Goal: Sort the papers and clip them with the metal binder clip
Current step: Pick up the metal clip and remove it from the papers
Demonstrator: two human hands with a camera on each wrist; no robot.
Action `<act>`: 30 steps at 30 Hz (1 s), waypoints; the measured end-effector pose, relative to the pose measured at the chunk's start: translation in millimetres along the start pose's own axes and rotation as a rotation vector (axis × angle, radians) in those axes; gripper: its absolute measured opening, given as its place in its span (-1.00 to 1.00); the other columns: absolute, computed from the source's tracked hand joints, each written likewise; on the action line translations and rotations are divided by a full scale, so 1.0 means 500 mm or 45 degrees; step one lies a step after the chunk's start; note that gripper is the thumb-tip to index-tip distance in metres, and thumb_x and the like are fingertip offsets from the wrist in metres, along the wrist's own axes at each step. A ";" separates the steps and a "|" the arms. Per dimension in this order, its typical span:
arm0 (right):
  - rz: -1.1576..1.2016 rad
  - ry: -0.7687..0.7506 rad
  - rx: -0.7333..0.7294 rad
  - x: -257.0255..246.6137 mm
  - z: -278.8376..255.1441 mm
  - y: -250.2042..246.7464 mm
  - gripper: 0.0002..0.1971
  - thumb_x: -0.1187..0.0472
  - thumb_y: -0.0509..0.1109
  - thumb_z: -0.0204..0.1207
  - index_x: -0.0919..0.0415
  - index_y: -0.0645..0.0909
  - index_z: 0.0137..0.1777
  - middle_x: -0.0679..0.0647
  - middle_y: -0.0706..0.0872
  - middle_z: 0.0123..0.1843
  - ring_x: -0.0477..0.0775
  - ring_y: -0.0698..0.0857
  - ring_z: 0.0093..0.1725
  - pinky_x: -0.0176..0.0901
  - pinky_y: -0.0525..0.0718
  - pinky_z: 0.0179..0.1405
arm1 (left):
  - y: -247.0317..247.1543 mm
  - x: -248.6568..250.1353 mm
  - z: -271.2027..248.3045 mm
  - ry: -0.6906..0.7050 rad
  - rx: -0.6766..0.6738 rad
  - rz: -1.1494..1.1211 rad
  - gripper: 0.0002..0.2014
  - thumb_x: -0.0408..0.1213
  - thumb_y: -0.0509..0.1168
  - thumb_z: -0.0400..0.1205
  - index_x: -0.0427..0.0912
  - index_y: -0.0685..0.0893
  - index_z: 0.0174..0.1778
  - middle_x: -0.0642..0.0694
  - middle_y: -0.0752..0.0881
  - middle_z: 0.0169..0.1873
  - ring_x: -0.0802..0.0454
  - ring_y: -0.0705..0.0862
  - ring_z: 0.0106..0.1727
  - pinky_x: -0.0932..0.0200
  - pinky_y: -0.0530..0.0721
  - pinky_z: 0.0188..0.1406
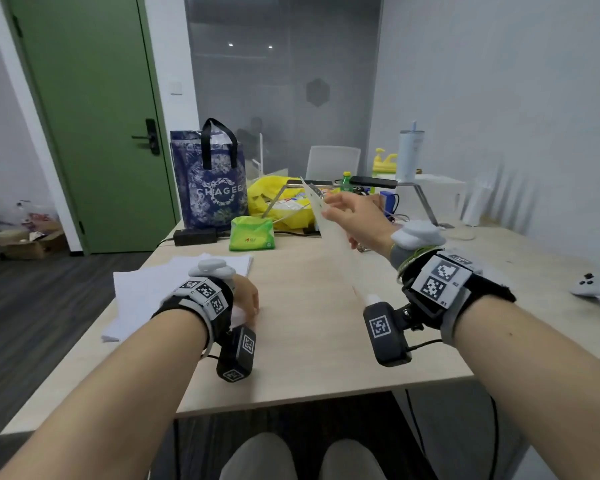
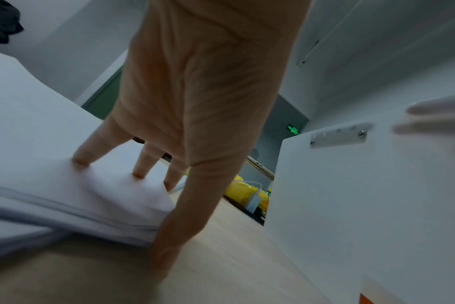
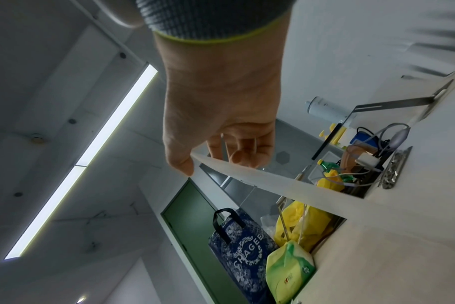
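A loose stack of white papers (image 1: pixel 153 289) lies at the left of the light wooden table (image 1: pixel 309 323). My left hand (image 1: pixel 248 303) rests on its near right corner. In the left wrist view the straight fingers (image 2: pixel 140 164) press down on the stack (image 2: pixel 52 164) and the thumb lies against its edge. My right hand (image 1: pixel 326 207) is raised over the middle of the table and pinches one white sheet (image 1: pixel 333 237) at its upper edge. That sheet (image 3: pixel 273 179) hangs edge-on between thumb and fingers (image 3: pixel 237 156). I cannot pick out a binder clip with certainty.
At the back stand a blue tote bag (image 1: pixel 210 188), a yellow plastic bag (image 1: pixel 274 199), a green tissue pack (image 1: pixel 252 233), a black power adapter (image 1: pixel 194 235) and a metal riser (image 1: pixel 413 185). A shiny metal object (image 3: pixel 392 168) lies beyond the right hand. A white controller (image 1: pixel 596 289) sits far right.
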State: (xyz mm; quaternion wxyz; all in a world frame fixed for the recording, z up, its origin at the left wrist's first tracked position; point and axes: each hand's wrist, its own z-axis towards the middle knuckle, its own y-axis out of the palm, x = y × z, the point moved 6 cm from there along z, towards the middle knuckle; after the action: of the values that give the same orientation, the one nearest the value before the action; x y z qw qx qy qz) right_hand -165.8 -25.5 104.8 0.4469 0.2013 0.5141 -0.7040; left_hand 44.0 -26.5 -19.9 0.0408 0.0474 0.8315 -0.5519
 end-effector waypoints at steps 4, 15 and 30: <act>-0.077 -0.082 -0.268 -0.015 -0.009 0.065 -0.49 0.16 0.35 0.56 -0.03 0.41 0.52 0.10 0.52 0.46 -0.22 0.48 -0.71 -0.23 0.57 -0.54 | 0.006 -0.028 -0.013 0.027 -0.090 -0.074 -0.54 -0.09 0.41 0.55 -0.03 0.59 0.39 -0.01 0.55 0.43 -0.02 0.47 0.45 0.29 0.51 0.09; -0.217 -0.039 -0.600 -0.005 -0.025 0.190 -0.36 0.01 0.54 0.39 -0.04 0.45 0.48 0.03 0.54 0.42 -0.08 0.63 -0.37 -0.30 0.62 -0.55 | -0.082 -0.054 -0.018 0.126 0.172 -1.376 -0.36 0.20 -0.16 0.72 -0.30 0.52 0.24 -0.13 0.76 -0.15 0.01 0.70 -0.17 0.21 0.53 -0.26; -0.511 0.225 -0.747 0.119 0.002 0.201 -0.50 0.04 0.48 0.47 0.18 0.55 0.38 0.24 0.73 0.19 -0.08 0.58 -0.36 -0.27 0.60 -0.44 | -0.023 -0.070 0.035 0.013 0.178 -0.839 -0.67 -0.15 0.42 0.58 -0.09 0.40 -0.37 -0.06 0.54 -0.46 0.07 0.44 -0.52 0.31 0.47 -0.49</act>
State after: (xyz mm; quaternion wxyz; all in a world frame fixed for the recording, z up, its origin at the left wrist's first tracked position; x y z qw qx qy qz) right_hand -112.4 -58.6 6.3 0.2924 0.0196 0.7599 -0.5803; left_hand 77.8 -48.4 -12.1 -0.1473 -0.2184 0.7624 -0.5910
